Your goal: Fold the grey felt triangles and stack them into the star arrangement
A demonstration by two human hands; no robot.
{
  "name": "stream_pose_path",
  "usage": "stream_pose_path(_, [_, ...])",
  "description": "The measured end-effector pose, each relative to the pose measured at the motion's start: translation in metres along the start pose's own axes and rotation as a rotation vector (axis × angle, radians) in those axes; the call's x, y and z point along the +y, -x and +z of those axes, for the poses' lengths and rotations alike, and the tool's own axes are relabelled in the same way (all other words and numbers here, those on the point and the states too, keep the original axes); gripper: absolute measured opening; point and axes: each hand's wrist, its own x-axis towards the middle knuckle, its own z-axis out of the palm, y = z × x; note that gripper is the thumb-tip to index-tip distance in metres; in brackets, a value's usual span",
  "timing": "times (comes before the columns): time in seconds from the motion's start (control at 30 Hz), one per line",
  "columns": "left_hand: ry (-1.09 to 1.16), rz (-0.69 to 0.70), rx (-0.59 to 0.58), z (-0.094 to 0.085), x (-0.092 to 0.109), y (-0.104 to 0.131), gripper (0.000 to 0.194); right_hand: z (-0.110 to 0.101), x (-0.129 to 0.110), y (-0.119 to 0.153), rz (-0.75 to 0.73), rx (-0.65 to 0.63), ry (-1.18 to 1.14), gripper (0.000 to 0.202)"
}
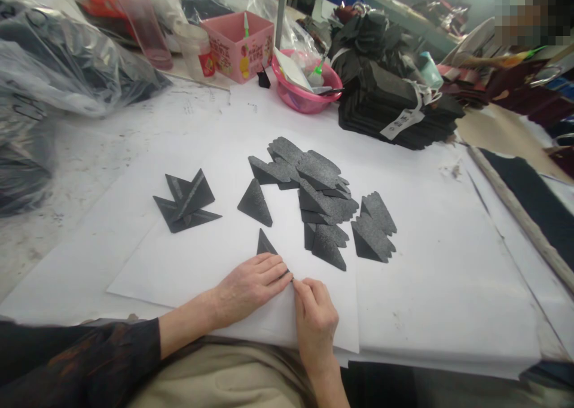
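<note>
My left hand [253,285] lies over a dark triangular piece [265,242] on white paper, its fingers together and pressing it down. My right hand [316,312] is closed in a pinch at the right end of that piece, beside my left fingertips. Most of the piece is hidden under my left hand. Just above lies a single dark piece [255,203]. A spread of overlapping grey-speckled pieces [320,186] is further up and right, with two more [374,228] at its right. Several folded dark pieces [186,201] with lighter strips overlap at the left.
Plastic-wrapped bundles [89,61] stand at the left. Along the back are a pink box [240,46], a clear jar [192,49], a pink basin [305,97] with tools and a tied black stack [394,106]. Part of a person shows at the upper right.
</note>
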Motion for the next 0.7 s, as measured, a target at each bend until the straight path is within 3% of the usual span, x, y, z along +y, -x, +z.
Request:
stream_pose_path(0.2, [-0.020,0.052,-0.027,0.003,0.001,0.000,0.022,-0.001,0.002,0.001,-0.023,-0.016,0.049,0.021])
stream_pose_path(0.5, [-0.033,0.061,0.005,0.003,0.003,0.002,0.024,-0.005,0.007,0.011,0.033,0.016,-0.063,0.027])
stream_pose_path(0.7, [-0.028,0.067,-0.006,0.003,0.003,0.002,0.026,-0.006,0.007,0.014,-0.018,0.019,-0.028,0.035])
